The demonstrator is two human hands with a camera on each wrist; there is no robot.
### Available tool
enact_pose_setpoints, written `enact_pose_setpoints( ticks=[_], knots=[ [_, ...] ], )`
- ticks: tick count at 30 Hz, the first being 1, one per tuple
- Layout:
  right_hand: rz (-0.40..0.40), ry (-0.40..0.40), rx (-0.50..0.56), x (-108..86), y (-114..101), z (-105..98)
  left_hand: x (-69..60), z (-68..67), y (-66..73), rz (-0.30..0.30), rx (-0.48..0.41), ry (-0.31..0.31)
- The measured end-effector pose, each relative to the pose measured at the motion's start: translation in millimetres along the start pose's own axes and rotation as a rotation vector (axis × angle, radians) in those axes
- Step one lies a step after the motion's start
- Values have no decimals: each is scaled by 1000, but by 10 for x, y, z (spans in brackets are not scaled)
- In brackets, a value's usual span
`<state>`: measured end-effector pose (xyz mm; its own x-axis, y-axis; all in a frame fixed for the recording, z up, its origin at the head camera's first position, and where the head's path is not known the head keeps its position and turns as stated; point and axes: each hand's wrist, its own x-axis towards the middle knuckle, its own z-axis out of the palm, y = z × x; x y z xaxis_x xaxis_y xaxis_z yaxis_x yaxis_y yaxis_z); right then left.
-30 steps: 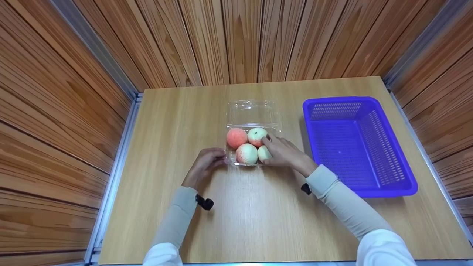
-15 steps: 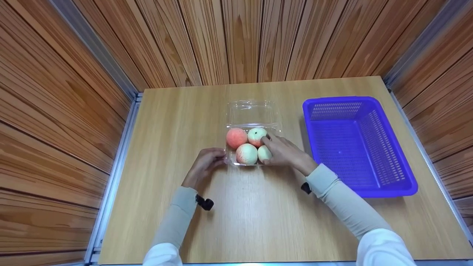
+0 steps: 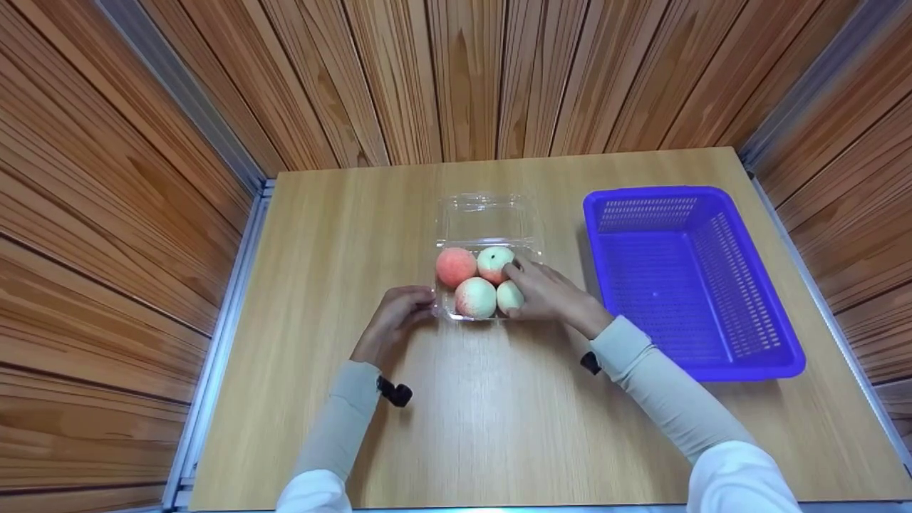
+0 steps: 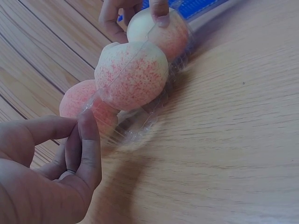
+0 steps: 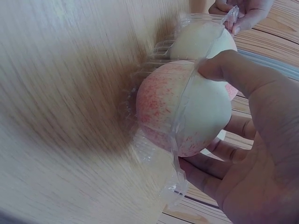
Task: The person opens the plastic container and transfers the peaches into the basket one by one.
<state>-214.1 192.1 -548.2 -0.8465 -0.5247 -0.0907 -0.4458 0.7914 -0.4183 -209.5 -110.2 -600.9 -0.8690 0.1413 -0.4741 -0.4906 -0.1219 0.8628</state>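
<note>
In the head view, a clear plastic clamshell box [image 3: 486, 219] lies with its lid folded back, away from me. Its base holds several peaches: a pinkish-red peach [image 3: 456, 266] back left, a pale one [image 3: 495, 262] with a dark spot back right, a speckled one [image 3: 475, 298] front left, and a pale peach [image 3: 509, 298] front right. My left hand [image 3: 394, 315] pinches the box's left rim between thumb and fingers. My right hand [image 3: 547, 291] grips the front-right peach, partly covering it. In the right wrist view, thumb and fingers curl around that peach [image 5: 184, 107], still inside the box.
A purple slotted plastic basket [image 3: 655, 299] stands to the right of the box, behind my right forearm. Everything rests on a light wooden table [image 3: 463, 427]. Wood-panelled walls [image 3: 456, 78] enclose the back and both sides.
</note>
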Motion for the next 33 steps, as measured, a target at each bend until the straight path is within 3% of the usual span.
enact_pose_setpoints(
  ticks=[13,33],
  knots=[
    [-8,4,83,6,13,-3,-4,-9,-4,7,-4,-16],
    [-70,37,73,-10,13,-48,8,1,-11,-5,-26,-7]
  ],
)
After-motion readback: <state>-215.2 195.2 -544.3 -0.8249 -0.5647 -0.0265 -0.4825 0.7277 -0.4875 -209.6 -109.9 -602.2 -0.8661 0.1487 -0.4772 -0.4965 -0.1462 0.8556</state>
